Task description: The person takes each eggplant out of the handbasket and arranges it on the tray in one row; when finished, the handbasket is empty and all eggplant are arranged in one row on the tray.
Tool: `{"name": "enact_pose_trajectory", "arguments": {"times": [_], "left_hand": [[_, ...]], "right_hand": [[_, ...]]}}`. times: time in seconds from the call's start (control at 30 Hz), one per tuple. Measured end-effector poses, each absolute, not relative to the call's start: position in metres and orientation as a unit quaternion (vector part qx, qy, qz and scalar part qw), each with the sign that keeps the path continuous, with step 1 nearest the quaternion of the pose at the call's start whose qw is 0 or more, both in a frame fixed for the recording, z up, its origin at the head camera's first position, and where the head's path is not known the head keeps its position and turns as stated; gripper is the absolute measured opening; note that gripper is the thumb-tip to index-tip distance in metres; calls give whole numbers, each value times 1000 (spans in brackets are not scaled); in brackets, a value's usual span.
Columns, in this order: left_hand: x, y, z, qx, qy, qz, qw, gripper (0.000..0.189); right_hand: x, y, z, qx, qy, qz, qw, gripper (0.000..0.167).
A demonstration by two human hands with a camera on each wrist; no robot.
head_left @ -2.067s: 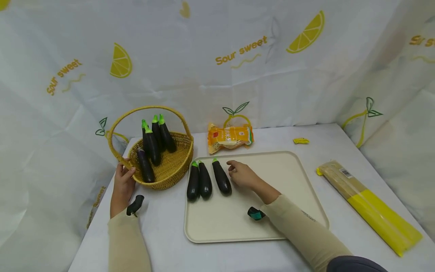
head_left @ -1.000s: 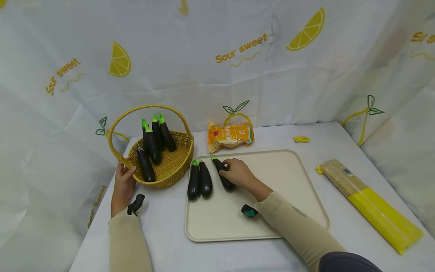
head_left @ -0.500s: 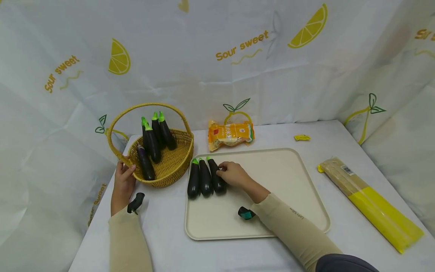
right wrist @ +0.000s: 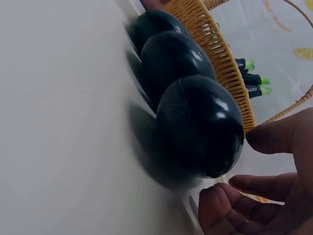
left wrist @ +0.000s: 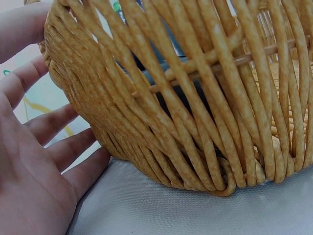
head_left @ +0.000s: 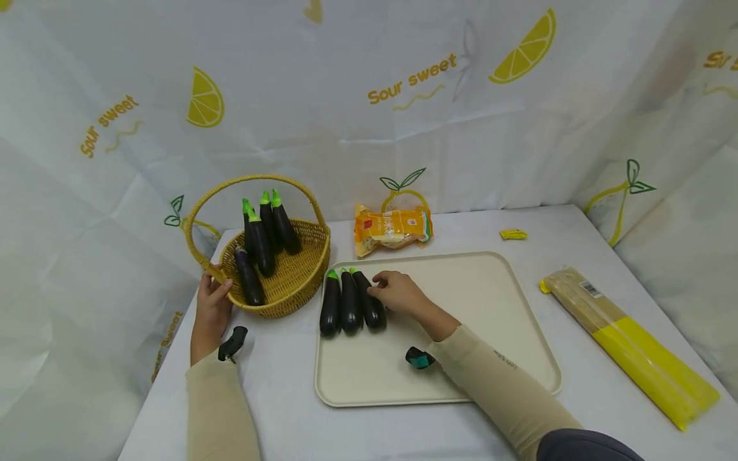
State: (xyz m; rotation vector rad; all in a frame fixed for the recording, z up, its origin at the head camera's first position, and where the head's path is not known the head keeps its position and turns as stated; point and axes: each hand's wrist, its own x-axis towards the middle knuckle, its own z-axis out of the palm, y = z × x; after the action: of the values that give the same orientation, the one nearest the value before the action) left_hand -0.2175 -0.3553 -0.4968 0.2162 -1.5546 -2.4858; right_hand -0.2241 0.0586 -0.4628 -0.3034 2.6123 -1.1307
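Note:
In the head view, my left hand (head_left: 212, 306) holds the left rim of the wicker basket (head_left: 294, 296), thumb over the rim. The left wrist view shows its fingers spread along the basket's woven outside (left wrist: 112, 98). Several eggplants (head_left: 262, 246) with green stems lean inside. On the beige tray (head_left: 450, 346), three eggplants lie side by side: a left one (head_left: 330, 307), a middle one (head_left: 350, 306) and a right one (head_left: 371, 307). My right hand (head_left: 403, 294) is beside the right one, thumb and fingers loosely bent at its edge. The right wrist view shows their tips (right wrist: 261, 139) just off or barely touching it.
Behind the tray lies an orange food packet (head_left: 393, 229). A small yellow packet (head_left: 513, 234) is farther right. On the right side of the white table (head_left: 282, 384) rests a long yellow-and-clear noodle packet (head_left: 628, 346). A printed white cloth (head_left: 323, 96) hangs behind.
My right hand has taken hold of the right eggplant and shifted it left, up against the middle one, then loosened its fingers. The left hand and basket have stayed in place.

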Motion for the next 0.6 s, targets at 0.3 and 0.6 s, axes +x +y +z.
{"name": "enact_pose_trajectory", "arguments": {"times": [0.3, 0.6], "left_hand": [[-218, -360, -500, 73, -529, -839, 103, 41], [-219, -356, -502, 19, -503, -854, 128, 35]], "right_hand": [[-249, 25, -431, -153, 900, -394, 102, 41], [-261, -83, -401, -258, 862, -420, 119, 40]]}}
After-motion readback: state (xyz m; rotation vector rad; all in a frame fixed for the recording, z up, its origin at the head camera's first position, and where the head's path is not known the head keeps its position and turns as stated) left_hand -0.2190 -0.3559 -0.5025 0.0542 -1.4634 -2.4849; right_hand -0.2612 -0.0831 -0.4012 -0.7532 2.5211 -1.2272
